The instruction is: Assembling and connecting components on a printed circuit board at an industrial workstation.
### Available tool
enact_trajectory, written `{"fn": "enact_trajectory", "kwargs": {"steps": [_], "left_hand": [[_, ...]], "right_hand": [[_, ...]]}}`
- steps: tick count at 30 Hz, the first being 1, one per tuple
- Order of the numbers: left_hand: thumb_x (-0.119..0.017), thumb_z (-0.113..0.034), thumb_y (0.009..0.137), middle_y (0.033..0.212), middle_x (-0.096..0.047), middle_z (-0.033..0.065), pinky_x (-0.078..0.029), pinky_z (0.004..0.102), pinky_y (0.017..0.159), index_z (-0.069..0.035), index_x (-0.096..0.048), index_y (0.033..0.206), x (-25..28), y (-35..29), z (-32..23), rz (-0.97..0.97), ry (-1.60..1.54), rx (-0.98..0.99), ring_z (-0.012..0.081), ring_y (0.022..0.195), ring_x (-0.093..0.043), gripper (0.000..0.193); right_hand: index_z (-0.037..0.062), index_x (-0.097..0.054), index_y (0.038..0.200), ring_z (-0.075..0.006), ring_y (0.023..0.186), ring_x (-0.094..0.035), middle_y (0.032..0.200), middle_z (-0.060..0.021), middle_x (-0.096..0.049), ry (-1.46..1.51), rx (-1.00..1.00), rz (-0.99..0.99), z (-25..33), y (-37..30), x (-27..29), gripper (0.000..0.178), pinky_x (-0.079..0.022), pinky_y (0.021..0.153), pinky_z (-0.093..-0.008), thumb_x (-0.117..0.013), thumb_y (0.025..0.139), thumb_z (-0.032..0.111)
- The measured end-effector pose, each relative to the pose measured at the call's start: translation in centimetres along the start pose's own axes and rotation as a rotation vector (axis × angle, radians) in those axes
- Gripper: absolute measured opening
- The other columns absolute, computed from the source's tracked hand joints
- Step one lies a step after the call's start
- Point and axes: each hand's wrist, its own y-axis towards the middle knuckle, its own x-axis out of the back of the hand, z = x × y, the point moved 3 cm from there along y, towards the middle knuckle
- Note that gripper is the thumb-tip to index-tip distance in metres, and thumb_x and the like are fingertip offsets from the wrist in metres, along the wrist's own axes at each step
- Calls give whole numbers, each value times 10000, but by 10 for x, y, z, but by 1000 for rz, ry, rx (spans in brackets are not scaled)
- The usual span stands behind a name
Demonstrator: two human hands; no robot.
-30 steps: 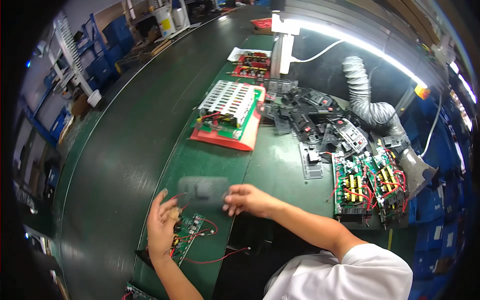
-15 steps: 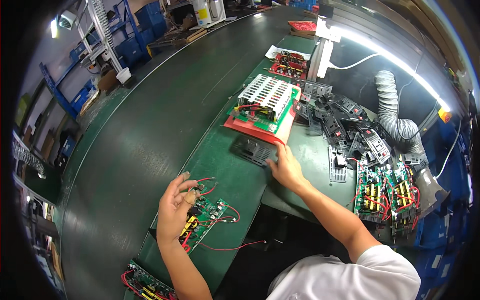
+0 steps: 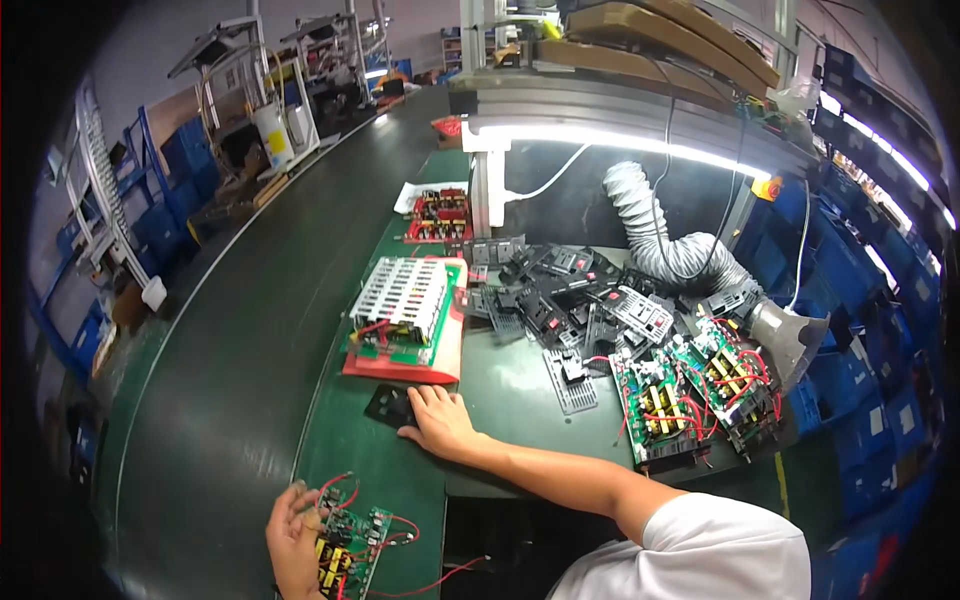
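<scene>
My right hand (image 3: 440,422) has its fingers and thumb around the right end of a black plastic panel (image 3: 388,405). The panel lies at the green bench, just in front of a red tray (image 3: 400,372). My left hand (image 3: 292,540) is lower left, beside a green circuit board (image 3: 368,545) with yellow-wrapped parts and red wires. Its fingers are loosely curled and apart, with nothing visible in them. The red tray carries a green board topped by a white slotted cover (image 3: 402,292).
Black plastic panels (image 3: 560,300) are heaped at the bench's back right. Two wired boards (image 3: 660,405) lie right of them, near a grey flexible duct (image 3: 645,225). A dark conveyor belt (image 3: 240,350) runs along the left. A lit tube lamp (image 3: 620,140) hangs above the heap.
My view has turned to the right, so the bench things sit further left and lower. The black panel, motion-blurred before, now looks sharper, with my right hand reaching further over its end.
</scene>
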Motion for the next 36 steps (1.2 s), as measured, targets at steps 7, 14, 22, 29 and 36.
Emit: {"fn": "enact_trajectory", "kwargs": {"steps": [7, 14, 22, 29, 36], "left_hand": [[-634, -75, 943, 1168, -674, 90, -502, 224, 747, -5, -526, 1347, -11, 0, -1, 16, 12, 74, 118, 902, -649, 424], [-631, -86, 953, 1191, -670, 108, -506, 235, 758, 8, -525, 1347, -20, 5, 7, 83, 18, -5, 139, 927, -664, 419], [-638, -94, 951, 1195, -668, 119, -503, 240, 769, 27, -521, 1349, -23, 4, -1, 75, -8, 45, 142, 941, -663, 432], [-625, -72, 952, 1217, -668, 140, -495, 252, 797, 42, -521, 1350, -25, -1, -8, 100, -1, 33, 171, 982, -665, 427], [-626, -97, 948, 1224, -663, 140, -491, 255, 791, 33, -516, 1357, -25, 2, -16, 111, 2, 15, 175, 995, -667, 444]], "right_hand": [[61, -592, 1178, -338, 1121, -553, 1149, -138, -578, 143, 13, -45, -7, 1, -3, 450, -438, 891, -451, -741, 844, 323], [38, -576, 1246, -322, 1191, -536, 1292, -118, -581, 298, 148, -139, -3, 13, 6, 487, -424, 942, -439, -718, 863, 304], [26, -521, 1340, -341, 1219, -510, 1314, -154, -547, 81, 197, -72, 0, 22, 22, 623, -420, 979, -468, -756, 818, 271], [11, -561, 1259, -367, 1097, -597, 1164, -174, -633, 86, 135, -3, -11, 32, -5, 604, -482, 921, -474, -797, 771, 277], [19, -591, 1125, -381, 1031, -615, 1071, -178, -645, 84, 90, -20, -20, 38, -6, 425, -488, 879, -496, -763, 790, 217]]}}
